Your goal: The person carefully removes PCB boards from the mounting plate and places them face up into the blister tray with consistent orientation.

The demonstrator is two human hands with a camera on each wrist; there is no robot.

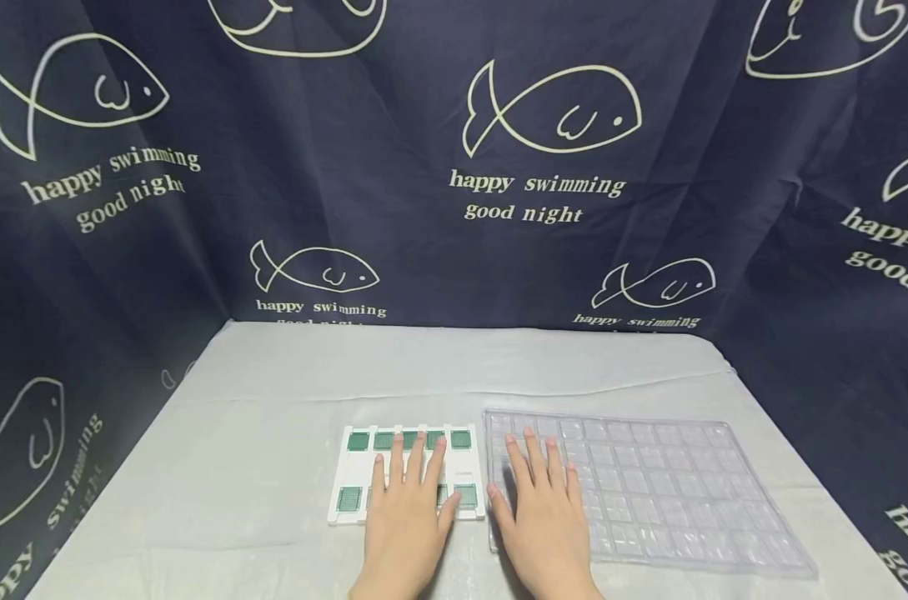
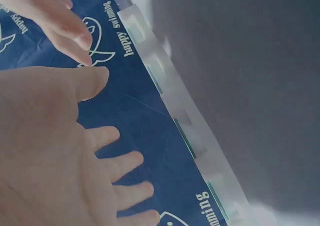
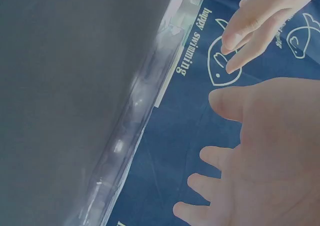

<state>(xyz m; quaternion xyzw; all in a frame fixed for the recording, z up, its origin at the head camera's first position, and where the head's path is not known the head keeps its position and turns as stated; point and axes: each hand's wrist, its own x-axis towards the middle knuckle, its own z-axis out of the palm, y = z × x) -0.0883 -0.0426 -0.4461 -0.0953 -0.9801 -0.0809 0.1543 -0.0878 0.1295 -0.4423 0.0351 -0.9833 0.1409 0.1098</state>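
left hand (image 1: 407, 525) and right hand (image 1: 547, 525), empty, fingers straight, hover over white tray (image 1: 358, 467), lower centre, and clear tray (image 1: 649, 481), lower right. green squares (image 1: 358, 441) sit in the white tray; handling seems all left.

Left hand (image 1: 408, 529): bare; four slender, tapering fingers (image 1: 414, 462) forming the front of the grip, one thumb (image 1: 450, 507) at the grip's inner side. Fingernails (image 1: 421, 436): short, rounded. Palm (image 2: 37, 136): lightly creased, behind the finger roots. Right hand (image 1: 547, 529): bare, mirror-image form.
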